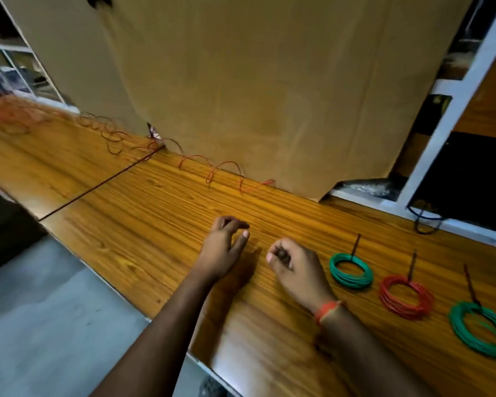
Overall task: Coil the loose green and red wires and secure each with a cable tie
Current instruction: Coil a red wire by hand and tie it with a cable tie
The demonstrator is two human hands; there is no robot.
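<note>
- The left hand (224,247) hovers just over the wood-grain laminate bench (161,213), fingers loosely curled, thumb and forefinger apart; nothing visible in its grip.
- The right hand (294,266) sits beside it, fingers curled inward toward the thumb. Whether that grip pinches anything I cannot tell; it is too blurred.
- An orange thread band (327,310) circles the right wrist.
- To the right lie three tied coils in a row: a small green wire coil (351,271), a red wire coil (405,298) and, nearest, a larger green wire coil (481,330). Each has a dark cable tie tail sticking up on its far side.
- A loose red wire (212,174) loops in thin springy curls along the far edge of the bench, against a tall brown cardboard sheet (241,81).
- More reddish wire lies blurred at far left.
</note>
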